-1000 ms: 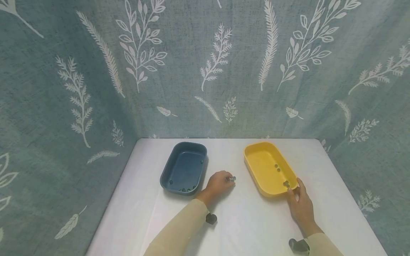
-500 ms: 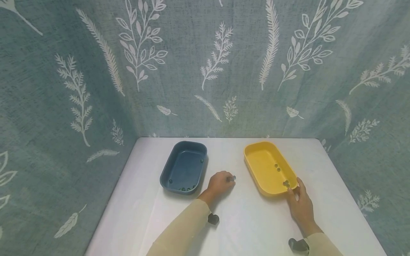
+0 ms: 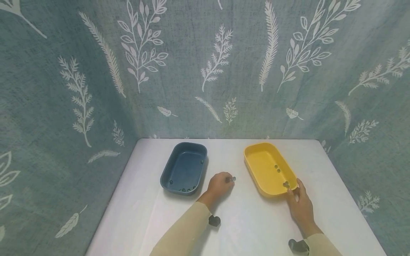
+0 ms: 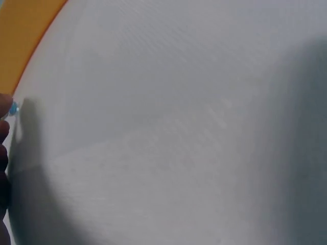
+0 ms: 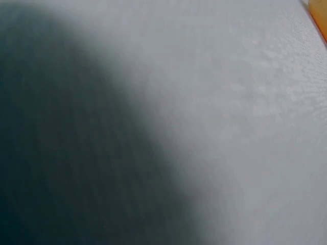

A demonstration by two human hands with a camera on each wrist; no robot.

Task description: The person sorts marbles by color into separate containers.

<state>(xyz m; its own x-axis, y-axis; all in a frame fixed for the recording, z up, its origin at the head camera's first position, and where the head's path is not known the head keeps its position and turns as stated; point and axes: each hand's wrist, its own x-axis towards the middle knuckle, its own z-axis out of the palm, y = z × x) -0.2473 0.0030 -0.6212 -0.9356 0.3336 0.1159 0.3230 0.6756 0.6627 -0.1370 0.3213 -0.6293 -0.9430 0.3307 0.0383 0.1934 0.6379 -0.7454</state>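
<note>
Between the two trays my left hand (image 3: 220, 186) is low over the white table, its fingers curled. A small bluish glass marble (image 3: 234, 178) is pinched at its fingertips; the left wrist view shows the marble (image 4: 14, 108) as a light blue bit beside the fingers (image 4: 4, 130). With thumb and fingers on its near right corner, my right hand (image 3: 301, 208) grips the yellow tray (image 3: 261, 170). Inside that tray several greenish marbles (image 3: 286, 184) lie along the right side and near corner. Right wrist view: only the yellow tray's edge (image 5: 319, 18) shows, no hand.
A dark blue tray (image 3: 185, 165) stands left of my left hand, with several dark marbles (image 3: 183, 190) mostly along its near edge. The white table (image 3: 246, 224) ends at a leaf-patterned grey-green cloth (image 3: 182, 71) behind and at both sides.
My left forearm has shifted slightly to the right, while the left hand stays almost in place with the marble. The right hand and both trays have not visibly moved.
</note>
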